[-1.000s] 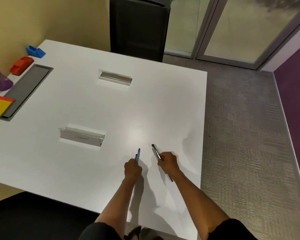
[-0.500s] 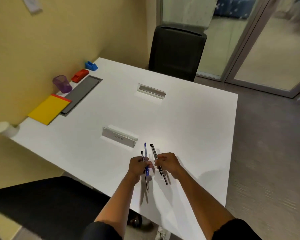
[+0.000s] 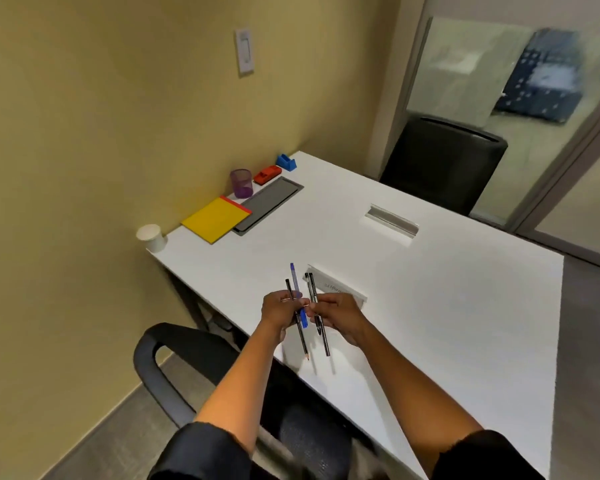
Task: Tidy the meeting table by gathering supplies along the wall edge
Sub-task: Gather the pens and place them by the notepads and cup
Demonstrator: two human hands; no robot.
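Observation:
My left hand [image 3: 278, 310] grips a blue pen [image 3: 296, 280] and a black pencil [image 3: 301, 341] above the white table [image 3: 447, 306]. Right beside it, my right hand [image 3: 340, 315] holds two black pens [image 3: 323, 336]. The hands nearly touch. Along the wall edge stand a purple mesh pen cup [image 3: 241, 183], a yellow notepad [image 3: 217, 219], a red stapler [image 3: 266, 174], a blue tape dispenser [image 3: 286, 162] and a white paper cup [image 3: 151, 237]. A clear name plate [image 3: 340, 289] lies just behind my hands, partly hidden; a second one [image 3: 392, 221] lies farther back.
A grey cable hatch [image 3: 269, 204] is set into the table near the wall. A black chair [image 3: 444, 164] stands at the far side, another [image 3: 174, 368] below my arms. Glass doors [image 3: 534, 98] are at the back right.
My view has swung left toward the wall. Both hands lifted the pens off the table and came together, now raised higher in front of the near name plate.

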